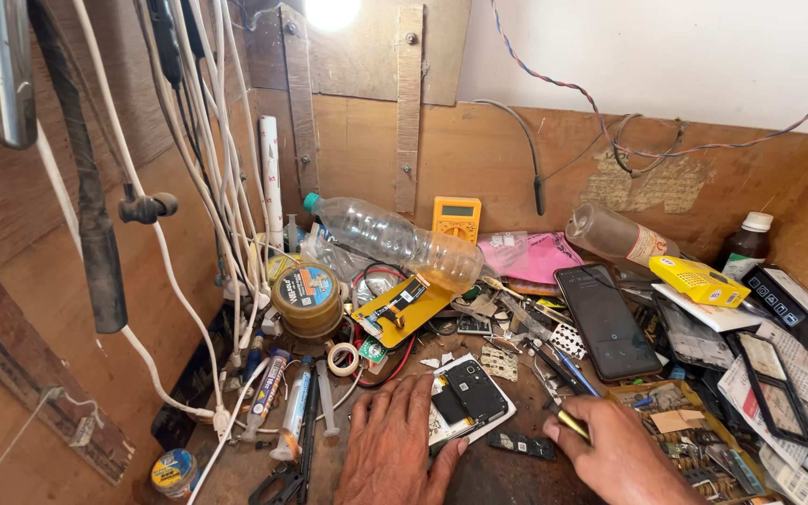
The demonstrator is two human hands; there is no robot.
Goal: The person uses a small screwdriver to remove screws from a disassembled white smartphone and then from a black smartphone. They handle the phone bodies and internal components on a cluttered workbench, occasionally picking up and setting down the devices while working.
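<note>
My left hand [393, 440] lies flat on the bench, its fingers spread, with the thumb side pressed against an opened white phone [468, 397] that lies back up, dark inner parts showing. My right hand [615, 454] is closed around a slim yellow-handled tool [568, 420] whose tip points left toward the phone. A small dark loose part [522, 444] lies on the bench between the two hands.
A black smartphone [606, 320], a clear plastic bottle [395, 240], a yellow multimeter [456, 218], a round tin [307, 297], a tape roll [342, 357], tubes and syringes [295, 408], a tray of small parts [686, 438]. White cables [208, 168] hang at left.
</note>
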